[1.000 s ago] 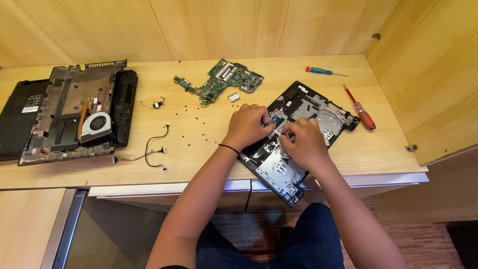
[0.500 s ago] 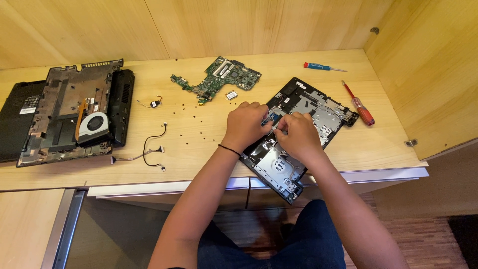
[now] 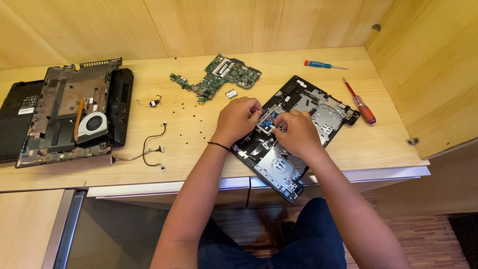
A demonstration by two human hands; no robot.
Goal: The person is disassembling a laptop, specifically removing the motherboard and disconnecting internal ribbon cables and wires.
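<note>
Both hands, left (image 3: 238,119) and right (image 3: 295,132), pinched a small part on the laptop cover (image 3: 294,134) near the bench's front edge; gentle, even fingertip pulling suited it best.

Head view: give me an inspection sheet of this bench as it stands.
Surface: pale wooden desk, its front edge overhung by the panel.
Job's things: black laptop palmrest panel lying inside-up, askew.
Clutter: green circuit board; black laptop base with round fan; scattered small dark screws; blue-handled screwdriver; red-handled screwdriver.
Grippers: left hand and right hand both on the panel's middle, fingertips pinched close together; what they pinch is hidden.
Cables: loose black wires left of the arms.
Surroundings: wooden wall panels behind and right.
</note>
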